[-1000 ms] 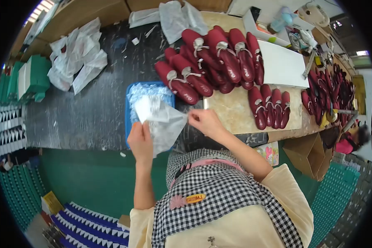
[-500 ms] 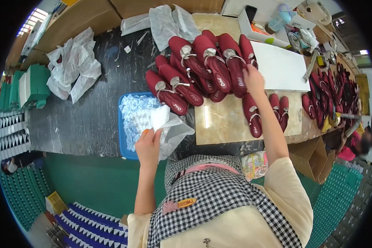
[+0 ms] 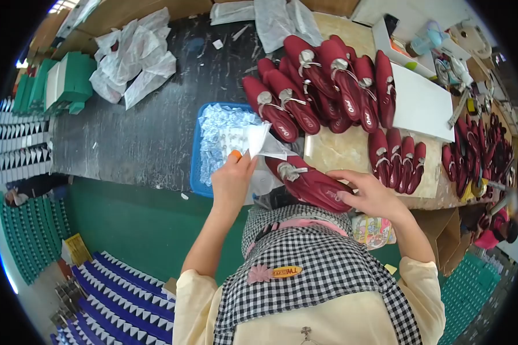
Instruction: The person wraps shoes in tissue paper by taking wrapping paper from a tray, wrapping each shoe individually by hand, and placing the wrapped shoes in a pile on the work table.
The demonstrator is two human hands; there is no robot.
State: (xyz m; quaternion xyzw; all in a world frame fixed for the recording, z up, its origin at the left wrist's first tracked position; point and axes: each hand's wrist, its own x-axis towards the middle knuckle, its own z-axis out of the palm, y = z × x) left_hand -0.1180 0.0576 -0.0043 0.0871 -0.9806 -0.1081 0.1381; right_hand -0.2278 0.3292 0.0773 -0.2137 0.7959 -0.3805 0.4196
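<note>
My right hand (image 3: 365, 195) is closed around the heel end of a dark red slipper (image 3: 311, 185) with a silvery bow, held at the table's front edge near my apron. The slipper's toe points left, towards a thin white bag (image 3: 273, 148). My left hand (image 3: 234, 175) pinches that bag beside a blue basket (image 3: 195, 167) of small clear packets (image 3: 213, 126). A white strip with small shiny pieces (image 3: 236, 140) lies on the packets. More red slippers (image 3: 345, 86) lie heaped behind, and several stand in a row (image 3: 394, 158) on the right.
White bags (image 3: 135, 60) lie at the back left of the dark table (image 3: 121, 132), beside green boxes (image 3: 69, 80). A white box (image 3: 423, 103) stands right of the heap. Further right are more red slippers (image 3: 483, 146) and an open carton (image 3: 437, 230).
My right hand has come from the slipper heap to the front edge, bringing a slipper near the bag. My left hand still pinches the bag. The camera view has shifted.
</note>
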